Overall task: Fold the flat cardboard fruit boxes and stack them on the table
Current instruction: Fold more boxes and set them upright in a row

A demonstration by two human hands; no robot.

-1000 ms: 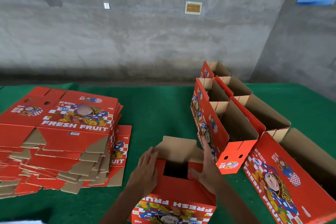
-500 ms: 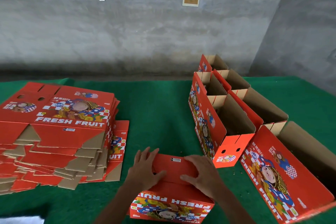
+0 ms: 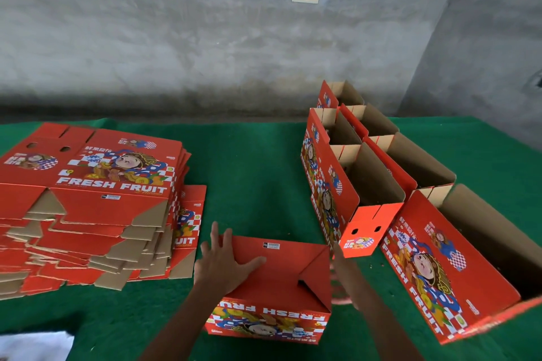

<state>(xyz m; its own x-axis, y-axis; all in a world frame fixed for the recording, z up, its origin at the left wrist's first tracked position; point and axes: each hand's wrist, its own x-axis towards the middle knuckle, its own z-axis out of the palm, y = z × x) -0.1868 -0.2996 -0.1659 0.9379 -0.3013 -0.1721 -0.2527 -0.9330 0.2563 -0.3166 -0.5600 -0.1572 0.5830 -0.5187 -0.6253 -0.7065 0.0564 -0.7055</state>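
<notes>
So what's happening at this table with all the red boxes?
A person is folding flat cardboard fruit boxes into shape. The left hand presses flat on the closed bottom flaps of the box being folded, which sits upside down near the table's front edge. The right hand is open beside its right end, blurred. A pile of flat boxes waits on the left of the green table, and finished open boxes lie in rows on the right.
</notes>
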